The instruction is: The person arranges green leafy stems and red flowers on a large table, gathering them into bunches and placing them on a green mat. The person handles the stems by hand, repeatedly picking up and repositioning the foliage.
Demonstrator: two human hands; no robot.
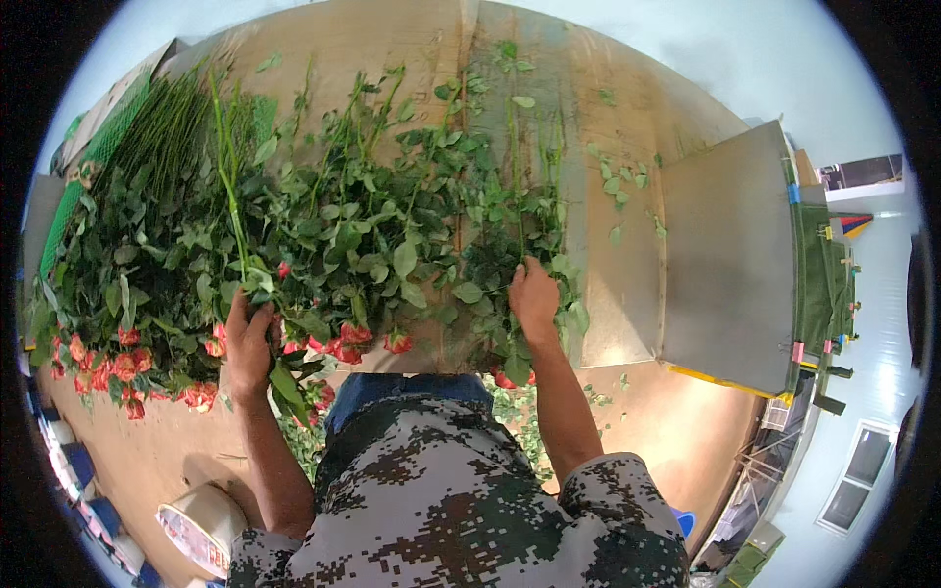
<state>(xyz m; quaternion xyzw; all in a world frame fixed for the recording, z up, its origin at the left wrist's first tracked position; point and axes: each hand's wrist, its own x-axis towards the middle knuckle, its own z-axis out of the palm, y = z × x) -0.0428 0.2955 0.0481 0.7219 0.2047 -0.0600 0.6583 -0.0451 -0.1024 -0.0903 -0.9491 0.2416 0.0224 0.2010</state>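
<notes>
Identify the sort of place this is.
Probably an indoor workroom for cut flowers. A broad heap of long-stemmed, leafy red roses lies across a wide worktable, and loose leaves litter the floor below.

The left hand [250,351] holds green rose stems [234,201] while the right hand [535,300] touches foliage [487,257] on the table [618,299].
</notes>
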